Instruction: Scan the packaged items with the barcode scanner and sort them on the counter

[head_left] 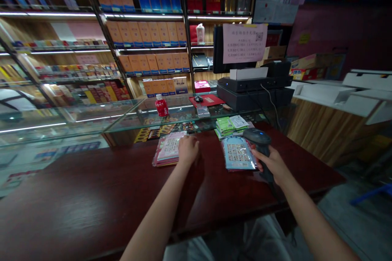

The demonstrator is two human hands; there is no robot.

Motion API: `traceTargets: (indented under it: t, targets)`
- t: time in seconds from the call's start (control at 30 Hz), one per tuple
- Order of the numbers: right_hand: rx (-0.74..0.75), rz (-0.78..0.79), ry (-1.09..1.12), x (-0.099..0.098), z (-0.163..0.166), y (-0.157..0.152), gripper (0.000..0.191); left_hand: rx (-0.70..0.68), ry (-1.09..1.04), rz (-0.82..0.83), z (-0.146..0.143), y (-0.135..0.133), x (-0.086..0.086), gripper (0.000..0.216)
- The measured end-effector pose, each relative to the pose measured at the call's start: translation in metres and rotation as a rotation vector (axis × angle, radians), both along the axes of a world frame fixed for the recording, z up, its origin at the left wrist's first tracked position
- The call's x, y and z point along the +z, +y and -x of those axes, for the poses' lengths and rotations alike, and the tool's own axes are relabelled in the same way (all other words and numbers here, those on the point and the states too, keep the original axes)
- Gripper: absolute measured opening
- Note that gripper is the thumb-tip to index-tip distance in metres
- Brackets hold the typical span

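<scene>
My left hand (188, 150) rests at the right edge of a stack of pink, clear-wrapped packets (167, 151), fingers bent over the top one and thumb apart from them. Rows of small pictures cover the top packet. In my right hand (275, 165) is a dark barcode scanner (259, 138) with a blue light on its head, gripped by its handle. Its head is beside and above a second stack, topped by a light-blue packet (239, 153) that also bears small pictures. Behind that lie green and white packets (226, 125) in a pile.
The dark red wooden table (76, 200) meets a glass display counter (128, 118). On the glass stand a red bottle (161, 106), a mouse (199, 98) on a red mat, and a monitor (218, 51) with a printed sign (244, 44). Shelves of boxes (147, 34) line the wall.
</scene>
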State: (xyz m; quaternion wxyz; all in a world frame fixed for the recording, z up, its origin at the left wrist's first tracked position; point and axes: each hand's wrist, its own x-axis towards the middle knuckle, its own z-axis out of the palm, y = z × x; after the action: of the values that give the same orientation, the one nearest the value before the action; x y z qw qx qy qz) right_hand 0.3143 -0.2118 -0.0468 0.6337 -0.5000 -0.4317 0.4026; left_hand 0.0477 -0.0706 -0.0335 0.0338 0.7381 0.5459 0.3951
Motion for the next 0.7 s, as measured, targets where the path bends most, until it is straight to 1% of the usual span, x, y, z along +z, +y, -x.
traceTargets:
  t: [0.07,0.1,0.17,0.23,0.3,0.33,0.4,0.57,0.63,0.7]
  targets:
    - [0.022,-0.004,0.022,0.0,-0.001,-0.001,0.041,0.17,0.101,0.064,0.024,0.005,0.005,0.024]
    - [0.026,-0.002,0.032,0.001,-0.001,-0.001,0.04,0.242,0.176,0.096,0.034,0.006,0.007,0.032]
    - [0.028,0.002,0.05,0.001,-0.001,-0.002,0.04,0.362,0.29,0.203,0.051,0.007,0.011,0.056]
    - [0.024,0.005,0.068,0.001,-0.002,-0.002,0.04,0.443,0.347,0.356,0.064,0.007,0.015,0.083]
    - [0.023,0.004,0.093,0.0,-0.003,-0.001,0.039,0.487,0.361,0.503,0.072,0.007,0.017,0.099]
    - [0.023,0.002,0.105,0.0,-0.004,-0.001,0.039,0.502,0.361,0.55,0.075,0.008,0.018,0.103]
    - [0.027,-0.003,0.124,-0.001,-0.005,-0.001,0.038,0.525,0.358,0.585,0.079,0.008,0.021,0.104]
    - [0.04,-0.008,0.158,-0.001,-0.007,-0.002,0.038,0.59,0.309,0.594,0.083,0.011,0.028,0.096]
    - [0.051,-0.013,0.171,0.002,-0.006,-0.003,0.038,0.596,0.277,0.613,0.085,0.012,0.031,0.096]
    - [0.058,-0.006,0.181,0.004,-0.005,-0.004,0.039,0.607,0.246,0.597,0.089,0.014,0.032,0.095]
